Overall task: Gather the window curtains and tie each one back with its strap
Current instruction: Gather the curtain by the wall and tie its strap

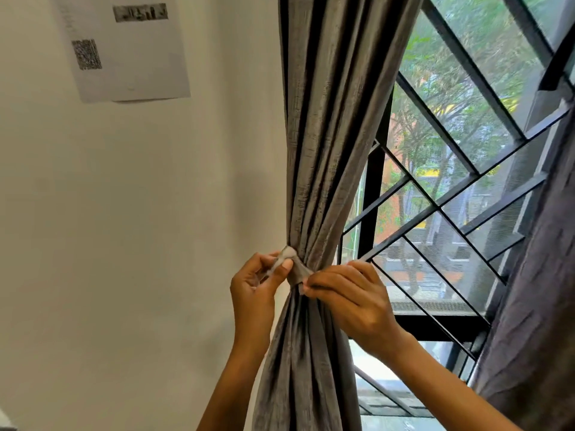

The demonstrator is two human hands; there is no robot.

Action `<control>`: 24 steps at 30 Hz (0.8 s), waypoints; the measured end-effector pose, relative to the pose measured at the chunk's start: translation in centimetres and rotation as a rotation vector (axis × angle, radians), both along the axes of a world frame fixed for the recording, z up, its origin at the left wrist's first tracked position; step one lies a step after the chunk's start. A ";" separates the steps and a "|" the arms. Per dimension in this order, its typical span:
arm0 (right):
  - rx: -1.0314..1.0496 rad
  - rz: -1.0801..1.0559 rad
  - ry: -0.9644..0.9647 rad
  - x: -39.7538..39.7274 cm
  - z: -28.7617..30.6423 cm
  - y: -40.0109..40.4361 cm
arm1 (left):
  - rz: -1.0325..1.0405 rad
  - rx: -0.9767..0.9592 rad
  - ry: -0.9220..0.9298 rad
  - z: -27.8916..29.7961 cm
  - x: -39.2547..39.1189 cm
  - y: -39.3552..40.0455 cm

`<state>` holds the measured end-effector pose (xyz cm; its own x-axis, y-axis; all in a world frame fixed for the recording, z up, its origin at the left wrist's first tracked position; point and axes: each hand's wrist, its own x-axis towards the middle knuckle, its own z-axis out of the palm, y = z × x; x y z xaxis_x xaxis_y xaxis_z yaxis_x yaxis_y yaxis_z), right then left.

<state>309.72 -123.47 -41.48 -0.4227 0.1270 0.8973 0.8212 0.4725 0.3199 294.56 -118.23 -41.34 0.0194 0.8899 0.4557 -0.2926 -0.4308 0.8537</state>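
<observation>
A grey-brown curtain hangs at the left side of the window, gathered into a tight bundle at its waist. A matching fabric strap wraps round that waist. My left hand pinches the strap's left end between thumb and fingers. My right hand pinches the strap's right end against the bundle. A second, darker curtain hangs loose at the right edge of the view.
A black window grille with diagonal bars stands behind the curtains, trees and buildings beyond it. The cream wall on the left carries a taped paper sheet with a printed code.
</observation>
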 end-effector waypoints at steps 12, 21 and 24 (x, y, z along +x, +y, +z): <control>-0.302 0.163 0.457 -0.4 -1.8 -2.7 | 0.016 -0.319 -0.236 0.4 0.4 1.7; -0.867 0.609 1.458 -0.3 -1.8 -3.6 | 0.225 -0.234 -0.143 -1.0 2.1 2.0; -0.835 0.531 1.477 0.6 -1.8 -2.5 | 0.060 -0.174 -0.055 -1.4 2.2 1.2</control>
